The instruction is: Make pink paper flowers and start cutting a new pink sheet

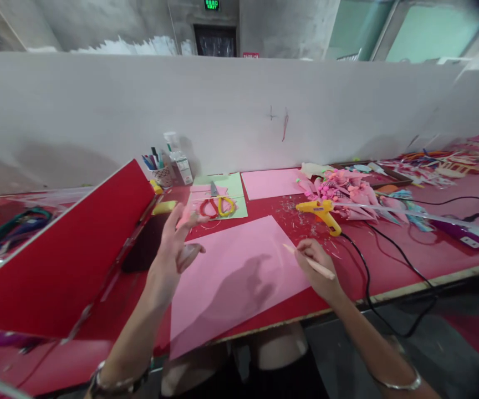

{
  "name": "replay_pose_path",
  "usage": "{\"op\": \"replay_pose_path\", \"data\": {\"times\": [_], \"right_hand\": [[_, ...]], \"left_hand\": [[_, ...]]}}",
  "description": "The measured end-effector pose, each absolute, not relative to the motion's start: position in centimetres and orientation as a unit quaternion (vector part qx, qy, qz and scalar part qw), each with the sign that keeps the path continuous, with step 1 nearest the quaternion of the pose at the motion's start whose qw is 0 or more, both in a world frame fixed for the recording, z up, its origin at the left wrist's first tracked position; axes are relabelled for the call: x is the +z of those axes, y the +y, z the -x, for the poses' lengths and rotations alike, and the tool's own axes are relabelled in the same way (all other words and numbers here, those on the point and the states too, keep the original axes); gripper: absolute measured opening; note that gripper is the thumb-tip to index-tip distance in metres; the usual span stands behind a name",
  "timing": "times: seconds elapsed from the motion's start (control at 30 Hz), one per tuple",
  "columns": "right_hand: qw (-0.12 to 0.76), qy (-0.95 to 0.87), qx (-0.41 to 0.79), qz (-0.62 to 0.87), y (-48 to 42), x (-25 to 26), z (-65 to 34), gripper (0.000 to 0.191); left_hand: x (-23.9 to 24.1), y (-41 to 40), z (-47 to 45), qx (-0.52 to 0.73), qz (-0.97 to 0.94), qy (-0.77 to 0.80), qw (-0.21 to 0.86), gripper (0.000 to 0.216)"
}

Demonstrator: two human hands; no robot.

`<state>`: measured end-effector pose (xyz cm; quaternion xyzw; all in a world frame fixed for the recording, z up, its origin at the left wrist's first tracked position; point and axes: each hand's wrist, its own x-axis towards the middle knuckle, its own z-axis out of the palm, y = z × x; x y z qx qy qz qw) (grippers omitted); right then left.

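A large sheet of pink paper lies on the red table, its near corner hanging past the front edge. My right hand is closed around a light wooden pencil, its tip pointing left over the paper's right side. Raised above the paper's left side, my left hand has its fingers spread and holds nothing. Its shadow falls across the sheet. Beyond the paper are scissors with red and yellow handles, resting on a green sheet.
A yellow glue gun with a black cord lies right of the paper, near a heap of pink craft pieces. A red board leans at left. Pens in a cup and a bottle stand by the white partition.
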<state>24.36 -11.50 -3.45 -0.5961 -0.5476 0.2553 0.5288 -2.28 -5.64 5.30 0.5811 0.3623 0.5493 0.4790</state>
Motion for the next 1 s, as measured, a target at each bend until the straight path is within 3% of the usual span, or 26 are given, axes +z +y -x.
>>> {"op": "replay_pose_path", "data": {"times": [0.17,0.3,0.5,0.7,0.87,1.0], "right_hand": [[0.565,-0.527,0.190,0.605,-11.6,-3.4,-24.7,0.015],[0.615,-0.492,0.229,0.572,-11.7,-3.1,-24.5,0.030],[0.624,-0.487,0.378,0.480,-12.5,-2.3,-21.9,0.041],[0.618,-0.485,0.537,0.309,-13.6,1.1,-16.1,0.039],[0.616,-0.468,0.552,0.311,-13.0,2.0,-14.8,0.036],[0.563,-0.486,0.568,0.352,-12.2,2.0,-15.0,0.035]], "left_hand": [[4.1,-10.2,5.2,0.647,-0.411,0.386,0.512,0.050],[2.4,-11.9,5.7,0.646,-0.356,0.435,0.516,0.051],[1.3,-12.1,3.4,0.593,-0.424,0.399,0.556,0.059],[2.3,-11.6,1.4,0.549,-0.528,0.320,0.564,0.069],[2.6,-11.5,1.4,0.522,-0.570,0.315,0.551,0.072],[2.1,-11.2,1.7,0.503,-0.605,0.321,0.527,0.074]]}}
